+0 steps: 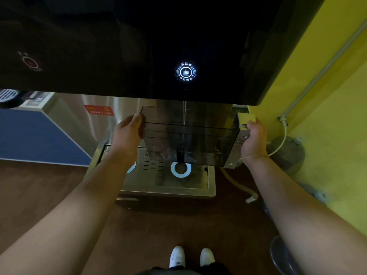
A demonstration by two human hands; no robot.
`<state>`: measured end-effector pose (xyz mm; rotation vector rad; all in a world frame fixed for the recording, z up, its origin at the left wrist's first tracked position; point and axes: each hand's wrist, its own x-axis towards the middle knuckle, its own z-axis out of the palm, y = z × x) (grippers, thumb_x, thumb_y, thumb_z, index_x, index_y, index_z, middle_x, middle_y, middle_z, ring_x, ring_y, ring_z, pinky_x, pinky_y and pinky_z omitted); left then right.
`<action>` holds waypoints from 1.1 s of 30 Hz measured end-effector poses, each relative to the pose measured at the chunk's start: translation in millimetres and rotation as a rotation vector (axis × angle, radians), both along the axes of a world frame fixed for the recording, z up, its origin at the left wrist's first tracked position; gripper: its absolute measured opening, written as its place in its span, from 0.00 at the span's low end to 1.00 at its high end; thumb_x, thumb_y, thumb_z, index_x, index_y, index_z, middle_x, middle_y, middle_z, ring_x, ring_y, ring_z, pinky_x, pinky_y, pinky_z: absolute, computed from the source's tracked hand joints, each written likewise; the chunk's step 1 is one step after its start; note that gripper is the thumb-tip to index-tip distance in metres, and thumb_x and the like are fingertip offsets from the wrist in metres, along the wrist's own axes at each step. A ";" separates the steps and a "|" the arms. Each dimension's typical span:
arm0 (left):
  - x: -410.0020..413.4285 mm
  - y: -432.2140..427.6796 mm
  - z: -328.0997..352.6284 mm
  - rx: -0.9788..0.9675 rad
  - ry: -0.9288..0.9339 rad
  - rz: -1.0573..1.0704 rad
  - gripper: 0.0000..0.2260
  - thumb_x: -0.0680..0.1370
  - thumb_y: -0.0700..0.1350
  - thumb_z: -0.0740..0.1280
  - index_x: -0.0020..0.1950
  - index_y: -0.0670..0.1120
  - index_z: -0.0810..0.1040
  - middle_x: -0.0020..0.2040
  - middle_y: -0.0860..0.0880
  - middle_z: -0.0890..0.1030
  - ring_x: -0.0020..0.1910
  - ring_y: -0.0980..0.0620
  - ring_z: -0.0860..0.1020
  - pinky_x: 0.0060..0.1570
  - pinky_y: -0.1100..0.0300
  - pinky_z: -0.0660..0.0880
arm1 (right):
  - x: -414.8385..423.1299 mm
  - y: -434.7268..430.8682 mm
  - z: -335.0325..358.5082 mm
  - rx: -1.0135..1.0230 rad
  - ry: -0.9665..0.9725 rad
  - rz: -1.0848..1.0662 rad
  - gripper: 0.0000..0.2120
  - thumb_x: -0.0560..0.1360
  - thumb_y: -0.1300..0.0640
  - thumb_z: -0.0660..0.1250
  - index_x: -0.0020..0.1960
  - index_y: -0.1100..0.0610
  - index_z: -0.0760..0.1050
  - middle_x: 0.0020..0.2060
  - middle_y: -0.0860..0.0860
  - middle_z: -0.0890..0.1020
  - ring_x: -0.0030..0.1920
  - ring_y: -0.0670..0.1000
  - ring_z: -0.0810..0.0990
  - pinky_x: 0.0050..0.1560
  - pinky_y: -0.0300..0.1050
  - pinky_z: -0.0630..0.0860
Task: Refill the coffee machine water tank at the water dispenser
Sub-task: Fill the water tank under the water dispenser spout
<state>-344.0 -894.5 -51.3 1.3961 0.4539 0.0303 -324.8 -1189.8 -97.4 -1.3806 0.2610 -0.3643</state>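
Smoky clear plastic water tank [188, 135] hangs beneath the dispenser [139, 46] stream above the drip tray [210, 187]; left hand [128, 130] and right hand [253, 141] clamp its ends, rigid, slippery, likely growing heavier.

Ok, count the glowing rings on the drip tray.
2 rings: one under the water tank's middle, one half hidden behind the left wrist. The tank may hide others.
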 end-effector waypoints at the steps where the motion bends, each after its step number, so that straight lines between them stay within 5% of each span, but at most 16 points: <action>1: 1.0 0.6 -0.2 0.003 -0.002 0.001 0.06 0.83 0.45 0.62 0.51 0.49 0.78 0.50 0.48 0.81 0.54 0.51 0.80 0.57 0.58 0.76 | 1.8 0.7 -0.3 0.006 0.015 0.007 0.07 0.66 0.45 0.62 0.33 0.46 0.75 0.33 0.48 0.73 0.40 0.57 0.71 0.48 0.52 0.65; 14: 4.1 -2.3 -1.2 -0.038 -0.031 0.052 0.08 0.83 0.43 0.62 0.59 0.44 0.78 0.46 0.50 0.82 0.40 0.61 0.83 0.39 0.70 0.76 | 11.8 0.0 -0.4 0.076 0.103 0.052 0.06 0.68 0.50 0.61 0.41 0.50 0.73 0.39 0.54 0.75 0.46 0.58 0.73 0.53 0.54 0.67; 20: 2.3 -5.5 1.8 -0.035 -0.038 0.058 0.07 0.83 0.43 0.61 0.52 0.47 0.79 0.42 0.52 0.82 0.36 0.63 0.82 0.39 0.69 0.76 | 12.7 -3.7 -4.0 0.042 0.115 0.058 0.06 0.68 0.48 0.61 0.40 0.49 0.72 0.39 0.55 0.74 0.46 0.59 0.72 0.53 0.55 0.67; 27: 0.8 -6.8 2.3 -0.032 -0.031 0.050 0.07 0.83 0.43 0.61 0.49 0.49 0.79 0.44 0.52 0.83 0.44 0.59 0.82 0.42 0.68 0.75 | 10.9 -3.1 -5.4 0.041 0.119 0.080 0.06 0.64 0.44 0.62 0.34 0.44 0.76 0.37 0.53 0.73 0.46 0.59 0.71 0.51 0.55 0.66; 33: 1.9 -5.8 -1.6 -0.032 -0.016 0.054 0.08 0.83 0.43 0.62 0.57 0.45 0.78 0.46 0.51 0.83 0.43 0.60 0.82 0.42 0.68 0.76 | 11.9 -2.7 -10.0 0.065 0.104 0.063 0.07 0.68 0.50 0.60 0.35 0.47 0.76 0.35 0.51 0.75 0.43 0.58 0.72 0.51 0.53 0.66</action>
